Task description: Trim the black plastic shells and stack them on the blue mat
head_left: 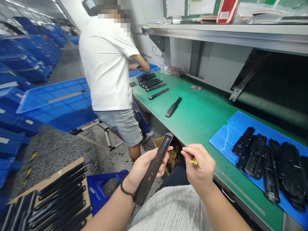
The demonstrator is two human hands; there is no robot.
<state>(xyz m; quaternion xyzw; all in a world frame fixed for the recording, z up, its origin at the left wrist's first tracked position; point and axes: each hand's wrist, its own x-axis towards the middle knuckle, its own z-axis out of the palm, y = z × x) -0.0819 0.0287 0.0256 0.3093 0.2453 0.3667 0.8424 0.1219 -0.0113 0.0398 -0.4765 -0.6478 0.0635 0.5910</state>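
My left hand (141,165) is wrapped around a long black plastic housing (150,175), tilted with its slotted, rounded end up and away from me. Beside it on the right, apart from the housing, my right hand (202,165) is closed on a small tool with a yellow part (193,162); most of the tool is hidden in the fingers. On the green worktop ahead lies a single black part (173,107), its wider end toward the near edge.
Black housings lie piled on a blue sheet (220,138) at right. Several long black parts (154,84) line the far worktop (204,112). A co-worker (108,64) stands ahead by a blue bin (55,112). More black parts (62,192) rest on cardboard at lower left. A shelf (216,30) overhangs.
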